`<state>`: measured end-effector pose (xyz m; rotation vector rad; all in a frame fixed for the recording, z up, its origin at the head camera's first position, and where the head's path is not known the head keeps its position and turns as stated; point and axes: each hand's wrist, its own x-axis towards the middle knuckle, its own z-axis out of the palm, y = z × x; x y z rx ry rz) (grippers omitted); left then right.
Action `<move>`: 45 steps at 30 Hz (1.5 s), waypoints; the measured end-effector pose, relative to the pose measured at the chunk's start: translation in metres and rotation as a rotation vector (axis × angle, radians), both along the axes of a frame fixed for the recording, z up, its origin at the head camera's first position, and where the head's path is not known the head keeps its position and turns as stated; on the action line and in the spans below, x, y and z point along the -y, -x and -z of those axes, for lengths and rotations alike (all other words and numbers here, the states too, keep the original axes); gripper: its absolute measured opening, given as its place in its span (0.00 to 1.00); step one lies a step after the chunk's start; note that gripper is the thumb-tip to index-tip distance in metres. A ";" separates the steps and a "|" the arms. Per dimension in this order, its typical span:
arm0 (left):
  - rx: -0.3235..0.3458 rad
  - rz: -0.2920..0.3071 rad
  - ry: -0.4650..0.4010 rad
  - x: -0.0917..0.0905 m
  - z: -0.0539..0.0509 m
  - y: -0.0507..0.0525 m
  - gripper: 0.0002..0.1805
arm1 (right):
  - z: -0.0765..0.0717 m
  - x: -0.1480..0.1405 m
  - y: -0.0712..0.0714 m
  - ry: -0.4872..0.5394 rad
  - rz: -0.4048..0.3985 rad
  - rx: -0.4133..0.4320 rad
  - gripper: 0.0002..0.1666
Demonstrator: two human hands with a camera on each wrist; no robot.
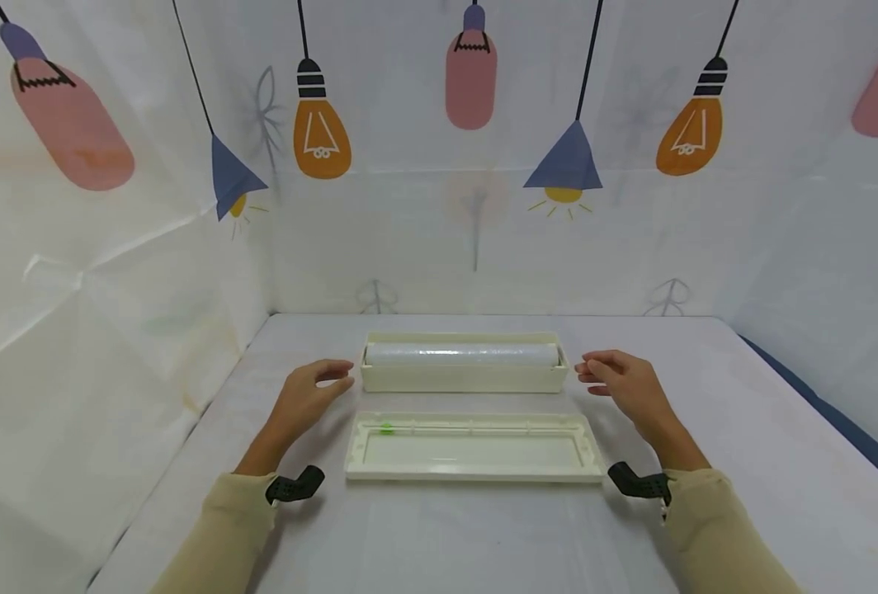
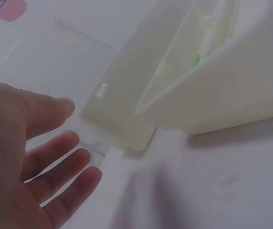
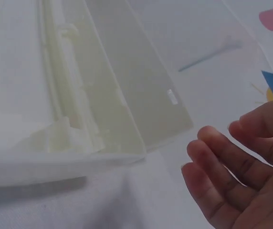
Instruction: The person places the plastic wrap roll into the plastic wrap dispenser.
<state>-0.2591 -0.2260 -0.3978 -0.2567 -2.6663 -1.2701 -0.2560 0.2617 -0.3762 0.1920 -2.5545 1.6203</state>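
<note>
Flanking the cream oblong plastic box point(image 1: 464, 380), the empty, relaxed left hand point(image 1: 307, 396) and right hand point(image 1: 627, 386) should close evenly.

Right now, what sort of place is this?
Likely a makeshift tabletop booth: a white-topped table, creased white sheeting printed with lamps around it, and a pale box holding a shiny roll.

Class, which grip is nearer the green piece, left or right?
Left. The left grip is just left of the green piece and slightly beyond it, not touching; the right grip is well to its right, past the box's right end.
</note>
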 end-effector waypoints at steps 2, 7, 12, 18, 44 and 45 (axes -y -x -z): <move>0.013 -0.006 0.007 0.000 0.002 -0.002 0.20 | 0.000 0.000 -0.002 0.001 -0.013 0.002 0.26; 0.046 0.002 0.019 -0.002 0.005 -0.009 0.19 | 0.002 0.000 -0.009 -0.026 -0.036 0.037 0.26; 0.051 0.027 0.027 -0.005 0.005 -0.015 0.19 | 0.008 -0.003 -0.013 -0.063 -0.050 0.086 0.26; 0.103 0.068 0.059 -0.008 0.008 -0.021 0.18 | 0.015 -0.008 -0.018 -0.059 -0.086 0.119 0.26; 0.219 0.141 0.093 -0.012 0.016 -0.025 0.19 | 0.022 -0.023 -0.025 -0.258 -0.331 0.280 0.29; 0.217 0.129 0.093 -0.011 0.016 -0.025 0.19 | 0.023 -0.023 -0.025 -0.273 -0.339 0.265 0.29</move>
